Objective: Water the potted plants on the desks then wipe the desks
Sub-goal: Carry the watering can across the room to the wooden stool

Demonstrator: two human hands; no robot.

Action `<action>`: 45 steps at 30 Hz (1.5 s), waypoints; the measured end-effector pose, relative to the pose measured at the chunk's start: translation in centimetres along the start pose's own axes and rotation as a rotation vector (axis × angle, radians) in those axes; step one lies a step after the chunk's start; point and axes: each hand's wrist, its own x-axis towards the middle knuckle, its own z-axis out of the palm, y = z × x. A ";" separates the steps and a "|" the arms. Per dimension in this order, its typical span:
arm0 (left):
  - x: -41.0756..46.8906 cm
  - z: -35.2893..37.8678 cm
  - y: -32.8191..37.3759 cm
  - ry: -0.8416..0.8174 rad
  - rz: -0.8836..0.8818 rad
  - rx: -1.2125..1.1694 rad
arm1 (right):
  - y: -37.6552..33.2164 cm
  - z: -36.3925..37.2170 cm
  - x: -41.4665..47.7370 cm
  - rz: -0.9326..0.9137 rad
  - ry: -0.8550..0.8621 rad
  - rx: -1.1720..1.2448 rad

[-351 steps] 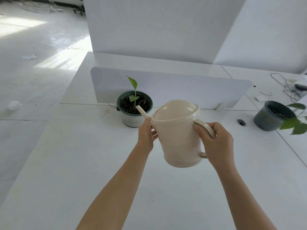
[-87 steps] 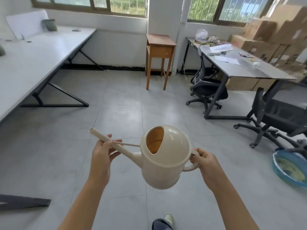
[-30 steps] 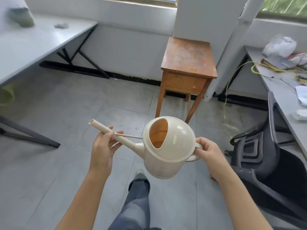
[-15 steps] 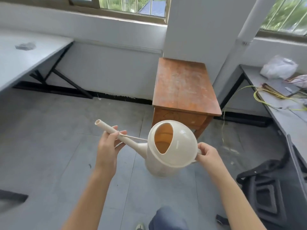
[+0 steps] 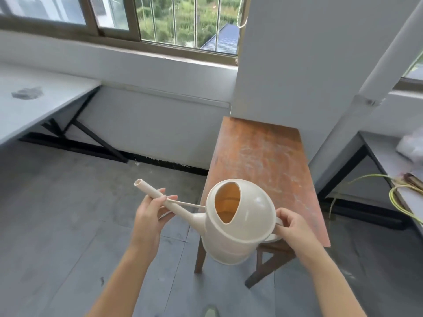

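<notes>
Cream watering can (image 5: pixel 238 221) held in air by both hands over near end of worn wooden side table (image 5: pixel 263 161). Left hand (image 5: pixel 150 217) grips long spout, right hand (image 5: pixel 291 227) closes on handle. White desk (image 5: pixel 34 106) at left carries grey rag (image 5: pixel 27 93). Barred window (image 5: pixel 174 21) behind.

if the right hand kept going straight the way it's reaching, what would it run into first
Probably the worn reddish-brown wooden side table just beyond the right hand, which grips the cream plastic watering can; depth is uncertain.
</notes>
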 end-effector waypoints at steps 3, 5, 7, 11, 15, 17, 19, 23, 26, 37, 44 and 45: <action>3.9 2.7 0.7 0.010 -0.002 -0.003 | -1.2 -1.7 4.1 0.000 -0.053 0.035; 6.4 4.3 1.1 0.018 -0.007 -0.016 | -1.9 -2.8 6.4 0.004 -0.068 0.059; 9.0 5.7 1.5 0.007 -0.012 -0.030 | -2.7 -3.6 8.4 0.001 -0.086 0.081; 13.9 8.3 1.8 -0.057 -0.036 -0.026 | -3.7 -4.9 11.7 0.020 -0.083 0.086; 18.7 11.1 2.4 -0.128 -0.077 -0.044 | -4.1 -6.0 15.1 0.025 -0.010 0.140; 20.8 12.4 2.6 -0.163 -0.092 -0.041 | -4.3 -6.5 16.7 0.041 0.021 0.167; 23.0 13.9 2.7 -0.190 -0.112 -0.034 | -4.4 -6.9 18.4 0.052 0.050 0.168; 26.9 17.0 1.9 -0.208 -0.129 0.028 | -4.3 -8.3 22.1 0.076 0.102 0.164; 29.5 19.6 1.3 -0.223 -0.132 0.085 | -4.2 -9.7 25.7 0.075 0.148 0.131; 38.0 28.0 -1.8 -0.050 -0.217 0.201 | -3.1 -15.9 41.2 0.109 0.127 0.041; 43.5 31.7 -3.7 0.059 -0.260 0.111 | -2.3 -18.2 49.3 0.095 0.095 0.014; 44.0 32.1 -4.0 0.073 -0.267 0.094 | -2.2 -18.4 50.0 0.103 0.096 0.019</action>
